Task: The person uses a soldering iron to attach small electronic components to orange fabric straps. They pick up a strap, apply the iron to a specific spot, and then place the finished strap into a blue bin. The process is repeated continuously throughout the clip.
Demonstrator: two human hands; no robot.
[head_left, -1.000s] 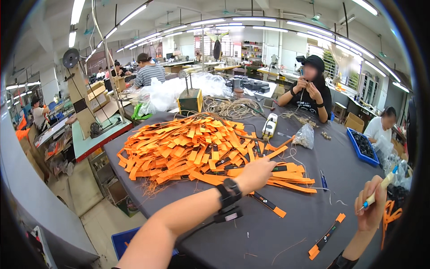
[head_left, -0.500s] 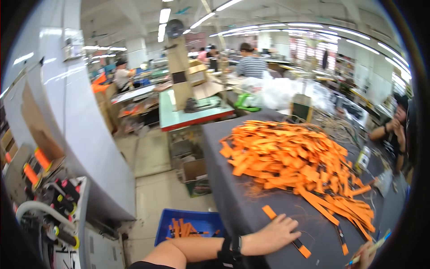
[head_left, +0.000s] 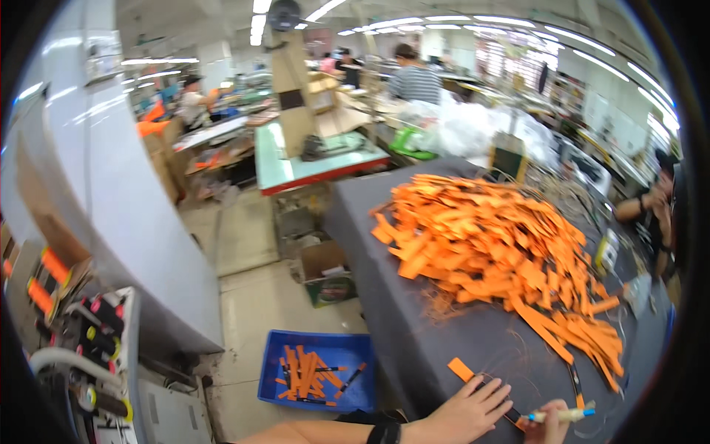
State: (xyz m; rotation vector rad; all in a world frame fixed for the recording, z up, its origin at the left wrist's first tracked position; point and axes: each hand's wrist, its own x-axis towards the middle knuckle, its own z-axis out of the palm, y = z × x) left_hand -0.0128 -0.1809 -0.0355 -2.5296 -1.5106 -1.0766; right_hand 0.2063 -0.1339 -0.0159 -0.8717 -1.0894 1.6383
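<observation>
I saw passing room on the grey cloth-covered counter [head_left: 409,325], left of a heap of flat orange strips [head_left: 488,240] blocking its middle.

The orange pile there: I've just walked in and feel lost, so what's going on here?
Someone has their left hand laid over an orange-and-black strip on the grey table. Their right hand grips a pale pen-like tool close to that strip; whether the two touch is hard to tell. The orange pile sits farther along the table, and a blue bin on the floor to the left holds more strips.
</observation>
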